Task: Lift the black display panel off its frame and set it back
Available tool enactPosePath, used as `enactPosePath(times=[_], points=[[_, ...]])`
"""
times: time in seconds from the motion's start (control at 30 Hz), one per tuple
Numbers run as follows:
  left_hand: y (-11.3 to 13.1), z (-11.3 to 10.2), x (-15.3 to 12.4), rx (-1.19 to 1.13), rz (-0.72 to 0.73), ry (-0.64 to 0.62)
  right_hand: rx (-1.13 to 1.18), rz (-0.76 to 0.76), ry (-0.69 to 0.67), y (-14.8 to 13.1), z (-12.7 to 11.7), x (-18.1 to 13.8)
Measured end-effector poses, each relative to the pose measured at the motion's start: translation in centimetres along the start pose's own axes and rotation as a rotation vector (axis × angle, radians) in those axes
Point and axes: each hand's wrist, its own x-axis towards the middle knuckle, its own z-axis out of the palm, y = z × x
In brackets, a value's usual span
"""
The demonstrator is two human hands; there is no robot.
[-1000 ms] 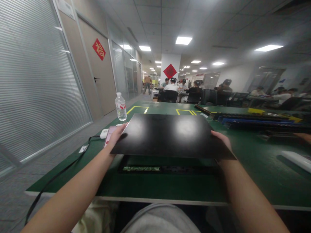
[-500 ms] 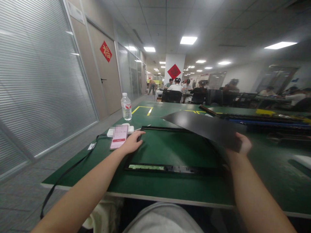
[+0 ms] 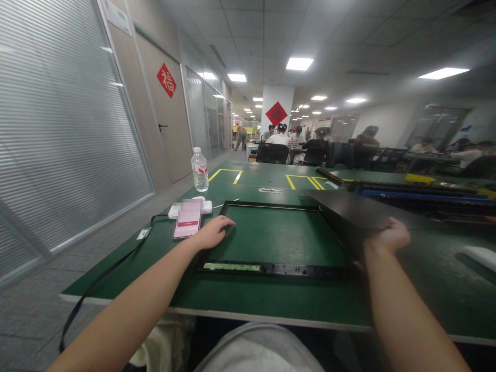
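Head view: the right hand is closed on the near edge of a thin black panel, held roughly level above the green table, over the right end of a black frame. The left hand lies palm down, fingers loosely curled, on the frame's left rail, gripping nothing. The panel looks light, stiff and glossy, so probably slippery and easily marked; 2 opposite edges seem the safest hold. A phone lies just beside the left hand and a water bottle farther back, while stacked strips crowd the right; the frame's middle is bare
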Motion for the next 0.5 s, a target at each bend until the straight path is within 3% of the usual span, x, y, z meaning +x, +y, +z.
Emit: enactPosePath(times=[0.1,0.5], points=[[-0.1,0.0,0.0,0.002,0.010,0.005,0.050,-0.141,0.055,-0.2,0.0,-0.2],[-0.4,0.2,0.1,0.005,0.027,-0.004,-0.110,-0.028,0.187,0.4,-0.7,1.2]])
